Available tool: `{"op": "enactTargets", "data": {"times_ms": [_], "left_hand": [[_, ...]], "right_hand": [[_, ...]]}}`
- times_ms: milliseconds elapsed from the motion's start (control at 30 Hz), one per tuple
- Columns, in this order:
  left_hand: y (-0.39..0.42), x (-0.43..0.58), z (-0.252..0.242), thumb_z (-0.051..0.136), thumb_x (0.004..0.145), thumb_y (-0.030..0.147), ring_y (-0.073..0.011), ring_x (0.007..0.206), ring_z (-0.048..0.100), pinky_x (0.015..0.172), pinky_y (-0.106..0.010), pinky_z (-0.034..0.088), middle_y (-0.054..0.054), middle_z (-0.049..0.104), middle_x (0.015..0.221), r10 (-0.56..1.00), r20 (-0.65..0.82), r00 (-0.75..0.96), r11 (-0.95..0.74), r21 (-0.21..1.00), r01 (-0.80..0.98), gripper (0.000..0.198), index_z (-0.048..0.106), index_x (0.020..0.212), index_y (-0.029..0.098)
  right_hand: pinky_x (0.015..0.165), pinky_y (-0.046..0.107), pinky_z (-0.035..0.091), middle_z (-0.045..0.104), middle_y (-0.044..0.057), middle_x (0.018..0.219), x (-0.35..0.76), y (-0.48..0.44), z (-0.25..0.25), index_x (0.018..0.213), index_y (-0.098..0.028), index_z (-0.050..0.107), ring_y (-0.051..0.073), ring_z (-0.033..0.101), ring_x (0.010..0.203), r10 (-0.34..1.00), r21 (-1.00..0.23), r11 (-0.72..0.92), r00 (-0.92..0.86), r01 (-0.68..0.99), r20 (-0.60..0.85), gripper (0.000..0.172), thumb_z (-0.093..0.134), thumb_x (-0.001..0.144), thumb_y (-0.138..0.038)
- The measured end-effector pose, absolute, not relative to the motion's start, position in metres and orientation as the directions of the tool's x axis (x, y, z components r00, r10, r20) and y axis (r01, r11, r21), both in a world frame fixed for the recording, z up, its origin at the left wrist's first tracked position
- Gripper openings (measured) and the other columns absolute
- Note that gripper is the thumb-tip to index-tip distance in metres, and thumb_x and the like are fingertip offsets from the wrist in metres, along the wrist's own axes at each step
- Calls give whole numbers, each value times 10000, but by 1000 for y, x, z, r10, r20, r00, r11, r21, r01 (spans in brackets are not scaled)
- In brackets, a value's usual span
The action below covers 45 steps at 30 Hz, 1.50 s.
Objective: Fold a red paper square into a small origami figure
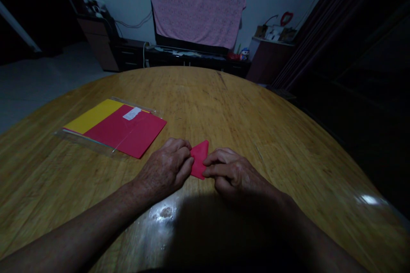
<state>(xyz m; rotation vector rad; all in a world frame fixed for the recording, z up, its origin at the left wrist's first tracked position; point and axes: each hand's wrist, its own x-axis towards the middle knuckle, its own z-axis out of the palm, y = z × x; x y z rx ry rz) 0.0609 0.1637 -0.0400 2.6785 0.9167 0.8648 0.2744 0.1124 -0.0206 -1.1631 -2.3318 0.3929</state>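
Note:
A small piece of folded red paper (199,158), with a pointed upper corner, lies on the round wooden table (198,98) between my hands. My left hand (173,162) is closed on its left edge, the fingers curled and the thumb pressed close. On the other side, my right hand (229,170) pinches the paper's right edge between fingertips and thumb. The fingers of both hands hide parts of the paper's sides.
Left of my hands lies a clear plastic packet of red and yellow paper sheets (128,132) with a white label. Beyond the table's far edge stand a low dark cabinet (131,57) and a screen draped with a pink cloth (197,10). A dark curtain (307,30) hangs at right.

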Motion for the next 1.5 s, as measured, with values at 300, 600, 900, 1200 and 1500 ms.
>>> {"op": "enactTargets", "data": {"times_ms": [300,600,900,1200,1500], "left_hand": [[162,61,-41,466,922,190,-221,927,547,813,-389,494,-102,606,990,634,461,621,-773,360,522,140,565,831,154],[160,58,-42,506,890,187,-235,971,547,837,-401,492,-120,607,1044,677,461,574,-734,368,571,106,575,819,149],[153,43,-33,522,852,158,-224,1097,558,919,-393,484,-106,608,1154,679,409,609,-731,452,512,53,562,826,180],[153,44,-34,522,875,207,-223,1071,583,877,-381,497,-104,618,1139,703,417,576,-711,423,562,99,563,789,184],[157,50,-37,526,869,197,-222,1027,572,860,-386,491,-97,616,1055,714,442,542,-699,413,584,116,524,754,184]], "right_hand": [[864,378,468,660,55,968,272,113,-22,908,-198,729,193,570,938,780,-446,626,-521,639,348,340,484,742,-32],[874,400,433,592,75,1048,273,111,-20,1055,-208,691,211,516,975,748,-377,663,-601,647,282,371,500,771,-66],[841,377,418,564,68,1041,275,110,-22,1019,-212,674,205,492,963,737,-376,674,-611,636,289,345,503,762,-60],[829,384,413,573,73,1042,272,109,-17,1032,-233,676,211,481,965,753,-347,656,-609,670,248,329,499,798,-84],[814,378,427,575,77,1004,270,108,-14,1071,-223,671,207,482,940,751,-355,659,-610,664,253,336,488,822,-91]]}}
